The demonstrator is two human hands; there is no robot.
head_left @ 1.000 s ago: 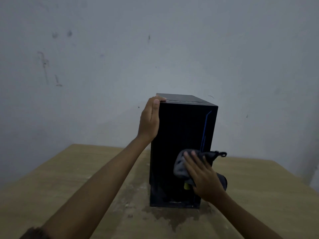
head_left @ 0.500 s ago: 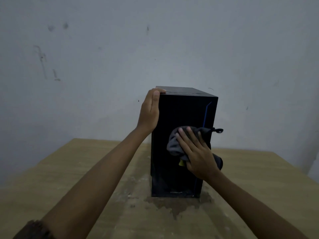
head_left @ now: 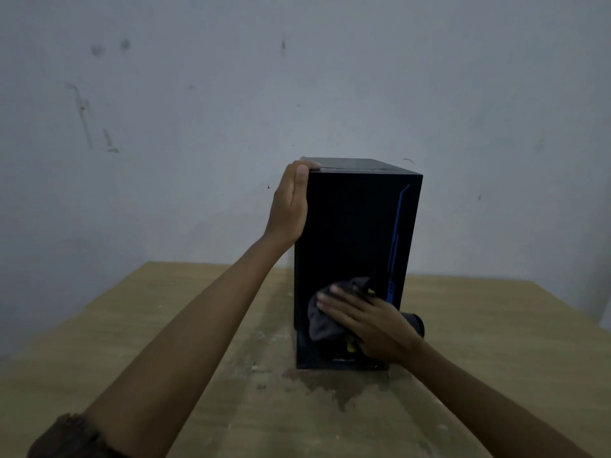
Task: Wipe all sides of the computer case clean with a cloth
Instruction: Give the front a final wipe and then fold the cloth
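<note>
A black computer case [head_left: 353, 233] with a blue stripe down its front stands upright on the wooden table [head_left: 139, 325]. My left hand [head_left: 291, 206] lies flat against the case's upper left edge, thumb over the top corner. My right hand [head_left: 367, 322] presses a dark grey cloth [head_left: 322, 322] with straight fingers against the lower part of the front face. Part of the cloth sticks out behind my wrist at the right.
A dark stain [head_left: 334, 385] marks the table just in front of the case. A scuffed pale wall [head_left: 297, 77] rises close behind the table. Bare tabletop lies to the left and right of the case.
My right hand rose with the cloth to the middle of the front face, then slid back down to its lower part. My left hand stayed on the top left edge.
</note>
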